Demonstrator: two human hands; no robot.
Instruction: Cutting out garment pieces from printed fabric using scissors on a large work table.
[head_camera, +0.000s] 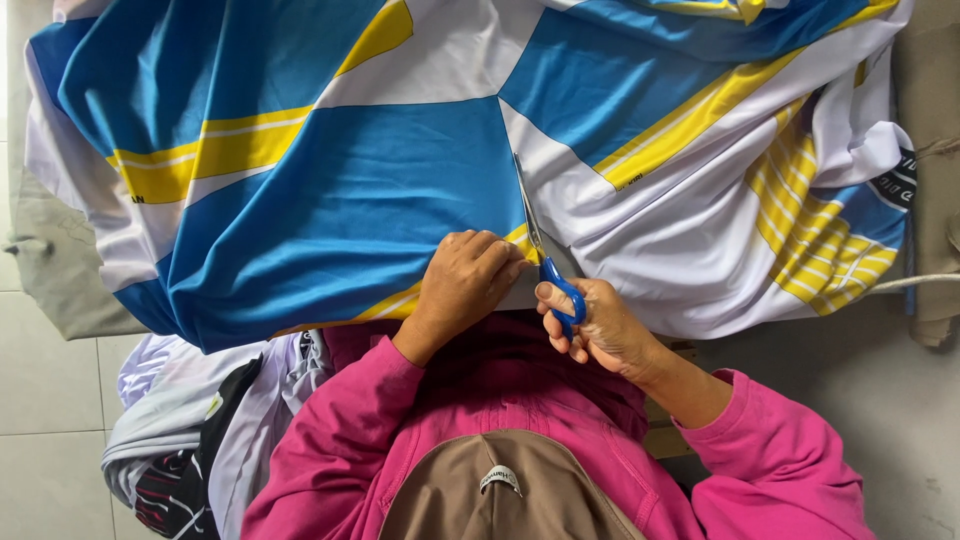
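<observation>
A large printed fabric (350, 200) in blue, white and yellow lies spread out in front of me. My right hand (610, 330) grips blue-handled scissors (545, 255), fingers through the loops. The blades point away from me along the seam between a blue panel and a white panel. My left hand (465, 285) is closed on the fabric's near edge, just left of the blades, pinching a yellow stripe. Both my sleeves are pink.
The fabric covers a beige-grey work surface (55, 265) whose edges show at left and right. A heap of white, lilac and black cloth (190, 420) hangs at the lower left over a pale tiled floor (45, 400). Bunched striped fabric (825, 230) lies at right.
</observation>
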